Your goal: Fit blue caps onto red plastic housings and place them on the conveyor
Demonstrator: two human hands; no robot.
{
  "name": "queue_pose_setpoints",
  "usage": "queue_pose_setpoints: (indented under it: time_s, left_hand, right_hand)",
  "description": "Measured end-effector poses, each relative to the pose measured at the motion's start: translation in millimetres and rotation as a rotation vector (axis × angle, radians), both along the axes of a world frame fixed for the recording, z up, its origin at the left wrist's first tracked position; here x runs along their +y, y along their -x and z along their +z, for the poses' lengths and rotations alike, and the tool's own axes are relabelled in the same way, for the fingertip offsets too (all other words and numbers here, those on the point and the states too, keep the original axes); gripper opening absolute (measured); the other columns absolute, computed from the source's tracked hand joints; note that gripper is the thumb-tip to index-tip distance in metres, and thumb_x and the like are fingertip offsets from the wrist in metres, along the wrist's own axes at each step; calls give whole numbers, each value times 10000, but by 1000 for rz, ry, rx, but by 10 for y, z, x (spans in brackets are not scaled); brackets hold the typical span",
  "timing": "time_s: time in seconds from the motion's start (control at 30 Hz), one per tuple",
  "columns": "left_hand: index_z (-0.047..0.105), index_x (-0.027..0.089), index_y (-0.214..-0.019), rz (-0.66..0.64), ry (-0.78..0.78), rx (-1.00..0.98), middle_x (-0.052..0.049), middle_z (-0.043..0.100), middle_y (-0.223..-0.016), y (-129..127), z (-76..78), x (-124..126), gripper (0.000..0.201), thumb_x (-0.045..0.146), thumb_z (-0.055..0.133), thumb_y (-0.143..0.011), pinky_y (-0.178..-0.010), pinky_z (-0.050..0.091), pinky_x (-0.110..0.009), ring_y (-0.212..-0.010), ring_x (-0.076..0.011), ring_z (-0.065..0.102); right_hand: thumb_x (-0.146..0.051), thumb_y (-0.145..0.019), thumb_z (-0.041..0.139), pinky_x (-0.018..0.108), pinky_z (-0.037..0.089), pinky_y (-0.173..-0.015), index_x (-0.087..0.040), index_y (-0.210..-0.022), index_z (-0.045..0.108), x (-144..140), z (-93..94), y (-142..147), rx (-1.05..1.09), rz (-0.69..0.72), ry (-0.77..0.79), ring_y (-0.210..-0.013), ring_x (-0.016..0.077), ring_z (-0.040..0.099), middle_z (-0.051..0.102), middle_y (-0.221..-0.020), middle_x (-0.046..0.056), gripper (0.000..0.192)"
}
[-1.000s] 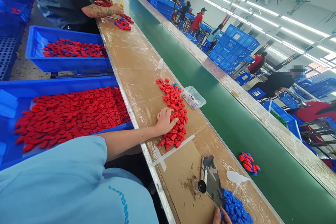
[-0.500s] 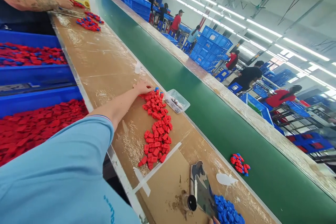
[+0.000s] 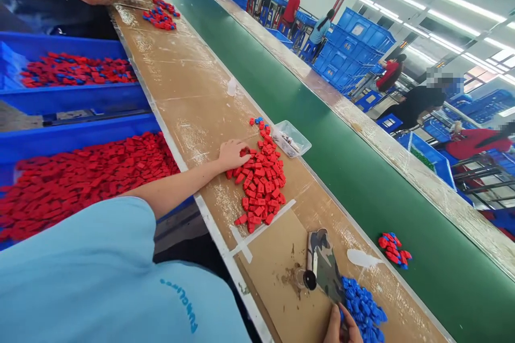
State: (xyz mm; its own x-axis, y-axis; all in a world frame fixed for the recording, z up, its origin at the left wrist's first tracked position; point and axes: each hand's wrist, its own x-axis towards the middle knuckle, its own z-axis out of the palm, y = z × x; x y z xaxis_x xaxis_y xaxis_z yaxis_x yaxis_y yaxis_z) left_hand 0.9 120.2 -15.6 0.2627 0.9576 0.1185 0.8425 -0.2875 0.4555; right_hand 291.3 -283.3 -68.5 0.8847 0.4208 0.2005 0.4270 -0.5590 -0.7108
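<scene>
Head view: left hand point(image 3: 232, 154) flat on the bench point(image 3: 189, 91), fingers point(image 3: 243, 146) loosely spread, tips touching the near-left edge of the red parts pile point(image 3: 260, 179). Right hand point(image 3: 340, 328) at bottom edge beside blue parts point(image 3: 364, 311); its grip cannot be told.

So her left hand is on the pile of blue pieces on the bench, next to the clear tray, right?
Not quite: the head view shows the left hand on a pile of red pieces, not blue. It does lie beside the clear tray on the bench.
</scene>
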Motion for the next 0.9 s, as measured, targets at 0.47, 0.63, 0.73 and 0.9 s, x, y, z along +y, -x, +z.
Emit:
queue_pose_setpoints:
  time_s: [0.47, 0.63, 0.73, 0.9]
  left_hand:
    - [671, 227, -959, -728, -81, -175, -56, 655, -938, 45, 243, -1191, 278, 465, 620, -825, -874, 330, -354, -929, -226, 546]
    - [655, 207, -956, -730, -93, -196, -61, 667, -923, 19, -12, -1509, 123, 268, 617, -856, -799, 340, -338, -893, -213, 530]
    - [636, 197, -939, -750, -58, -302, -62, 669, -934, 12, -14, -1531, 94, 217, 563, -883, -832, 367, -338, -898, -205, 532]
    - [600, 171, -1010, -843, 132, -623, -87, 611, -959, -120, 160, -1732, 150, 179, 490, -909, -824, 455, -293, -929, -183, 553]
  right_hand:
    - [-621, -740, 606, 286, 485, -607, -123, -1046, 697, -38, 140, 172, 4, -93, -153, -619, 158, 546, 638, -784, 73, 591]
    - [-612, -704, 663, 302, 533, -620, -117, -1073, 687, -35, 152, 220, 85, -123, -265, -639, 174, 596, 661, -803, 88, 617]
    - [-580, -679, 708, 304, 542, -640, -118, -1039, 690, -12, 195, 263, 108, -132, -336, -635, 166, 598, 656, -777, 68, 586]
    - [-470, -656, 772, 295, 540, -667, -137, -961, 681, 31, 287, 324, 165, -135, -495, -651, 153, 604, 641, -755, 30, 461]
